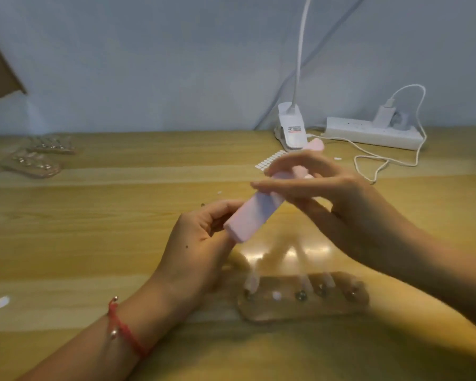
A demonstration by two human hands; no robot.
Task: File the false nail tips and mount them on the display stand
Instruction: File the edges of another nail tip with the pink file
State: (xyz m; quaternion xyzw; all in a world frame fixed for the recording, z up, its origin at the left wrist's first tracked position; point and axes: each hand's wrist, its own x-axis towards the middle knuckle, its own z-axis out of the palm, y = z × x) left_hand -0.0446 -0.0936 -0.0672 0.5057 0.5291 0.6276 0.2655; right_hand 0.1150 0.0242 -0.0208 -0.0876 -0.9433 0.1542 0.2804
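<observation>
I see a glossy pale-wood table [94,243]. At centre the right hand [327,188] pinches the upper half of a matte pink rectangular buffer block [256,215], fingers over and thumb under, while the left hand [201,243], at 7 o'clock, curls round its lower end. At 6 o'clock on the table sits a clear oblong display stand [300,301] with round metal beads and slim, blurred nail tips [252,281] upright on it.
</observation>
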